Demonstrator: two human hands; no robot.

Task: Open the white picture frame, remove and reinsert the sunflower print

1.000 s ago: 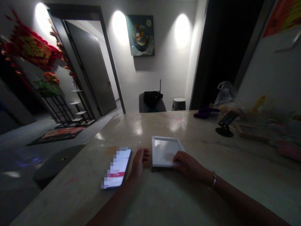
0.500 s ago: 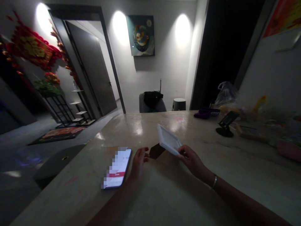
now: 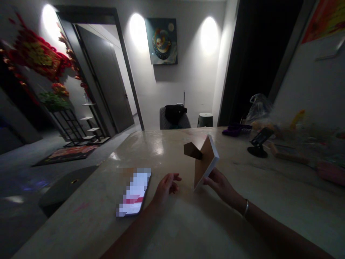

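Observation:
My right hand [image 3: 217,182] grips a small picture frame [image 3: 206,163] by its lower edge. The frame has a white border and stands tilted above the table, its brown back turned toward the left. From that back a dark brown easel leg [image 3: 192,150] sticks out. Left of the frame, apart from it, my left hand [image 3: 167,187] holds nothing, with its fingers loosely curled and apart. A phone [image 3: 137,190] with its screen lit lies on the table beside my left forearm.
On the right side of the marble-look table [image 3: 172,226] stand a black phone stand [image 3: 259,144], a wooden frame [image 3: 288,153] and a purple item [image 3: 235,130]. Behind them is a clear plastic bag [image 3: 258,108]. A chair [image 3: 175,117] is beyond the far edge.
My right hand has turned the picture frame, so its brown back and leg now show instead of its white front. My left hand has moved slightly right and nearer to me.

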